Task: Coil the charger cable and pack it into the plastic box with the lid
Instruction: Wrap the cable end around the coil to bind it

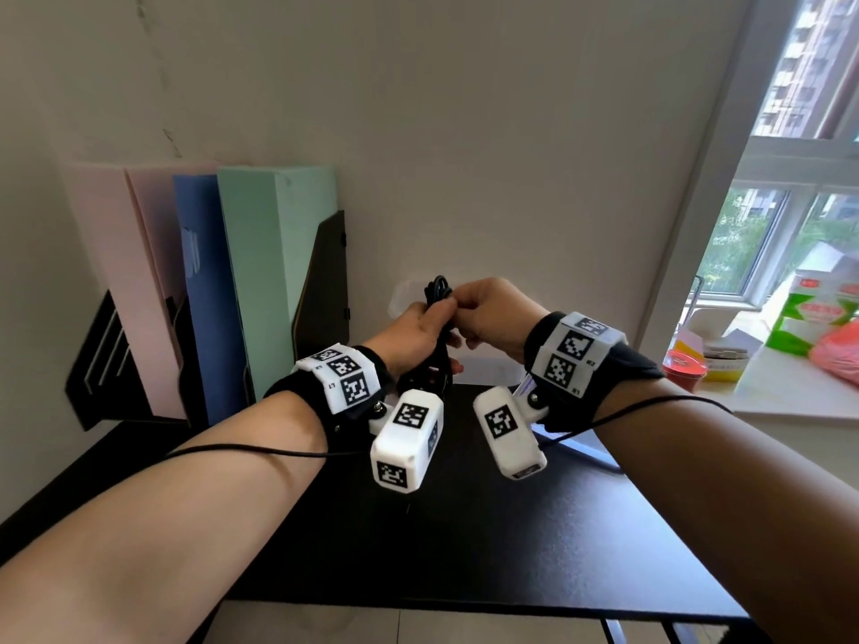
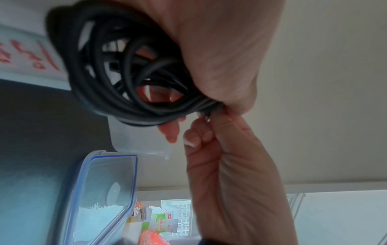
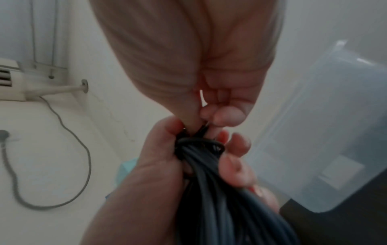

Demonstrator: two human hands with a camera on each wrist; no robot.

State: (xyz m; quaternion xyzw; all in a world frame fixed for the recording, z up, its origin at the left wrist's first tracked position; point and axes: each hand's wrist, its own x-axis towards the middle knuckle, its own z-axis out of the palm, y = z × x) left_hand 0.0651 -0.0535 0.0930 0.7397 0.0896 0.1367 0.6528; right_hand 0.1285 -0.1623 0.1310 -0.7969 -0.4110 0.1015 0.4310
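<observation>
The black charger cable (image 1: 436, 290) is gathered into a bundle of loops held above the black table (image 1: 511, 527). My left hand (image 1: 439, 320) grips the bundle around its middle; the coil (image 2: 108, 74) hangs below that palm. My right hand (image 1: 465, 309) pinches the cable end (image 3: 202, 128) at the top of the bundle, where a turn wraps round the loops (image 3: 199, 142). The clear plastic box (image 3: 335, 132) stands on the table behind the hands (image 1: 400, 295). Its lid (image 2: 108, 182), with a blue seal, lies beside it.
Pastel file folders (image 1: 241, 281) stand in a black holder (image 1: 93, 364) at the back left against the wall. To the right, a window sill carries a red-lidded jar (image 1: 683, 367), a green carton (image 1: 809, 318) and an orange bag (image 1: 836, 350).
</observation>
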